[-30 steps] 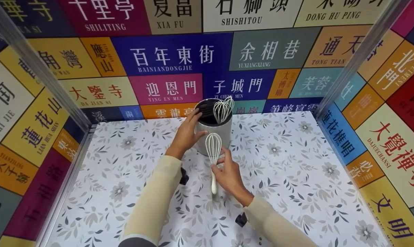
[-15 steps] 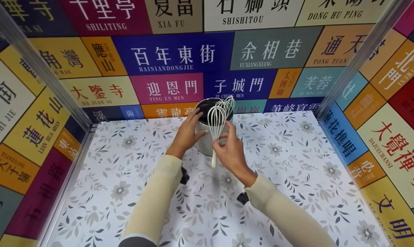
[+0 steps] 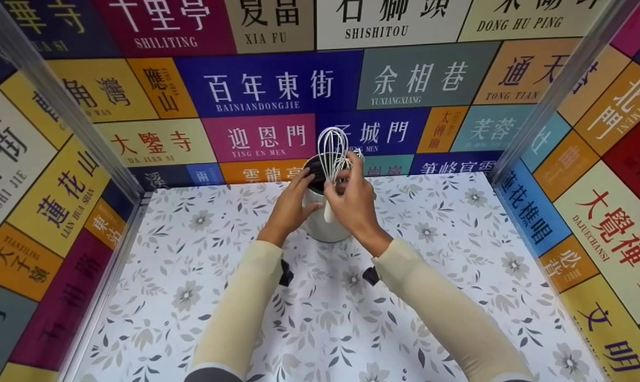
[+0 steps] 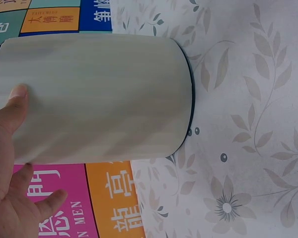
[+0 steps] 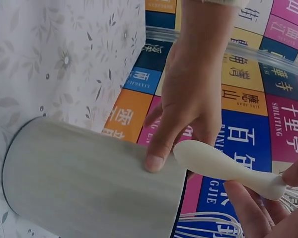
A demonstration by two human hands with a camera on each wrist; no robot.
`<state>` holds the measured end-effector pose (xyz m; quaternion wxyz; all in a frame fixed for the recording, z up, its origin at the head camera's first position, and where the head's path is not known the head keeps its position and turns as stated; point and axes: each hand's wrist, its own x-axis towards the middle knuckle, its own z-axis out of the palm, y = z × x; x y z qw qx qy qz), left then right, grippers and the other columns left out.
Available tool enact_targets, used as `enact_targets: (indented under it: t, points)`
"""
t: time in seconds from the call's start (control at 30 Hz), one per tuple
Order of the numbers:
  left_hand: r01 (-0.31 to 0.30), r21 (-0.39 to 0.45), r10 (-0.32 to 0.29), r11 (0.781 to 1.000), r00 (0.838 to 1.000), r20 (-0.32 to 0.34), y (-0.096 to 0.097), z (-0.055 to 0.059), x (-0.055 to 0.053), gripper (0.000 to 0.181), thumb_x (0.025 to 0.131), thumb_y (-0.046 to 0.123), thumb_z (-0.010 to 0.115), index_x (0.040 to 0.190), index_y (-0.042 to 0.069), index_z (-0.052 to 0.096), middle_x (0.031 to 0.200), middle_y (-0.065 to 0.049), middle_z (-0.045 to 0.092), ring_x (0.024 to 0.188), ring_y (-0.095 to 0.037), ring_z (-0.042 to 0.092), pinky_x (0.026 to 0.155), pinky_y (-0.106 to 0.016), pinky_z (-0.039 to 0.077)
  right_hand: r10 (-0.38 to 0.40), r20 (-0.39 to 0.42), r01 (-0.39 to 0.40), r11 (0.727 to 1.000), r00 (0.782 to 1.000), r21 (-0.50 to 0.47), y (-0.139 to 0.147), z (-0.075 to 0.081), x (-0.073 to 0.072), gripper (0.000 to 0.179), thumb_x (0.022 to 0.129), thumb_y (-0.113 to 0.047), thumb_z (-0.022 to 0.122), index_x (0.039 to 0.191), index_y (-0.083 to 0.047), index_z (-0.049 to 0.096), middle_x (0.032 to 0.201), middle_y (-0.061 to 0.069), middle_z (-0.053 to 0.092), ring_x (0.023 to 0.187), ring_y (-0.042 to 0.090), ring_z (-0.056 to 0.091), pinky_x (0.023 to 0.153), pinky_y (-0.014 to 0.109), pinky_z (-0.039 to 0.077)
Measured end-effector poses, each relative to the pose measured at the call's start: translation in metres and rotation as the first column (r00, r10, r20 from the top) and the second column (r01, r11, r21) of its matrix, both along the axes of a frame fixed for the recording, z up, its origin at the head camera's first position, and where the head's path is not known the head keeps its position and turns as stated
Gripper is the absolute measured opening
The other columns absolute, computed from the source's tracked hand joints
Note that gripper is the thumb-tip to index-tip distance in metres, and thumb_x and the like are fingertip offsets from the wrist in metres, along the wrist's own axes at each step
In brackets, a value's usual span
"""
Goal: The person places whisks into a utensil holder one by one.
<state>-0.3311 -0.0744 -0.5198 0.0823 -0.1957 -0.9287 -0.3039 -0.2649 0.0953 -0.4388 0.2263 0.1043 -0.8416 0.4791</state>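
Observation:
A pale grey cylindrical utensil holder (image 3: 328, 232) with a dark inside stands upright near the back wall. My left hand (image 3: 288, 208) steadies it at the top, the thumb on its outer wall (image 4: 97, 99) and the fingers at the left rim. With fingertips and thumb, my right hand (image 3: 356, 204) pinches a whisk (image 3: 331, 143), wires up. Its cream handle (image 5: 223, 166) points down and overlaps the holder's rim in the right wrist view. Behind my right hand, another whisk (image 5: 208, 218) rests in the holder, mostly hidden in the head view.
The table (image 3: 192, 329) has a white cover with grey leaves and flowers. Behind the holder rises a wall of coloured sign panels (image 3: 267, 85), with side panels (image 3: 606, 212) at left and right. Clear strips (image 3: 553, 90) run along the corners.
My right hand has raised the whisk and carried it away from me, from in front of the holder to its top. My left hand and the holder have stayed in place.

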Motion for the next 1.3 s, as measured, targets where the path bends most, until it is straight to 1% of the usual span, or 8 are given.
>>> enact_targets:
  t: [0.17,0.4,0.5,0.63,0.83,0.97,1.17,1.3]
  points:
    - [-0.005,0.004,0.005,1.000,1.000,0.021,0.000,0.000,0.001,0.072,0.093,0.030,0.076,0.155,0.011,0.043,0.168,-0.005,0.030,0.149,-0.029,0.041,0.123,-0.042,0.035,-0.025,-0.031,0.024,0.999,0.999,-0.027,-0.005,0.004,-0.012,0.069,0.098,-0.017,0.064,0.155,-0.009,0.027,0.105,0.009,0.067,0.093,0.023,0.072,0.077,0.039,0.060]
    - [-0.005,0.010,0.005,1.000,1.000,0.026,-0.001,0.000,-0.001,0.072,0.094,0.032,0.075,0.155,0.012,0.043,0.168,-0.005,0.029,0.150,-0.029,0.039,0.124,-0.042,0.034,-0.049,-0.068,0.044,0.997,0.996,-0.069,-0.014,0.007,-0.027,0.069,0.100,-0.015,0.062,0.156,-0.010,0.023,0.120,0.016,0.063,0.102,0.028,0.070,0.083,0.038,0.061]
    - [-0.005,0.009,0.005,1.000,1.000,0.027,0.000,0.001,-0.001,0.072,0.094,0.032,0.075,0.156,0.012,0.043,0.168,-0.005,0.029,0.150,-0.028,0.038,0.124,-0.042,0.034,-0.061,-0.086,0.054,0.995,0.994,-0.083,-0.016,0.006,-0.032,0.068,0.101,-0.017,0.062,0.156,-0.010,0.023,0.121,0.015,0.062,0.105,0.027,0.070,0.086,0.037,0.061]
    - [-0.004,0.010,0.003,1.000,1.000,0.031,0.000,0.001,0.000,0.072,0.094,0.032,0.075,0.156,0.012,0.042,0.169,-0.005,0.029,0.151,-0.028,0.037,0.124,-0.042,0.033,-0.059,-0.084,0.053,0.996,0.995,-0.079,-0.017,0.004,-0.038,0.066,0.102,-0.018,0.060,0.156,-0.011,0.023,0.120,0.014,0.061,0.109,0.027,0.069,0.090,0.038,0.060]
    - [0.008,0.009,-0.008,1.000,1.000,0.018,-0.001,-0.001,0.001,0.073,0.095,0.033,0.073,0.156,0.012,0.042,0.168,-0.005,0.029,0.152,-0.027,0.036,0.124,-0.042,0.034,-0.053,-0.068,0.050,0.997,0.996,-0.055,-0.014,-0.003,-0.042,0.070,0.100,-0.015,0.064,0.156,-0.012,0.022,0.119,0.015,0.060,0.105,0.027,0.069,0.087,0.040,0.061]
    - [0.006,0.002,-0.006,1.000,1.000,0.014,-0.001,-0.001,0.001,0.072,0.095,0.033,0.073,0.156,0.013,0.041,0.168,-0.004,0.029,0.152,-0.026,0.036,0.124,-0.042,0.034,-0.055,-0.071,0.052,0.997,0.996,-0.051,-0.014,-0.005,-0.043,0.074,0.097,-0.020,0.068,0.156,-0.014,0.023,0.119,0.015,0.060,0.105,0.025,0.068,0.088,0.038,0.060]
    - [0.000,-0.004,0.000,1.000,1.000,0.025,-0.001,0.000,0.001,0.072,0.095,0.032,0.074,0.157,0.014,0.041,0.169,-0.003,0.028,0.152,-0.025,0.036,0.124,-0.041,0.033,-0.044,-0.102,0.041,0.999,0.994,-0.027,-0.014,-0.004,-0.042,0.078,0.096,-0.026,0.071,0.157,-0.014,0.025,0.127,0.017,0.060,0.112,0.029,0.066,0.093,0.043,0.059]
    - [0.002,0.000,-0.002,1.000,1.000,0.027,-0.001,0.000,0.001,0.072,0.095,0.030,0.074,0.157,0.014,0.041,0.169,-0.003,0.027,0.152,-0.025,0.035,0.125,-0.041,0.032,-0.048,-0.123,0.050,0.999,0.991,0.015,-0.013,-0.004,-0.043,0.075,0.096,-0.030,0.072,0.157,-0.016,0.030,0.131,0.017,0.059,0.118,0.027,0.063,0.096,0.044,0.058]
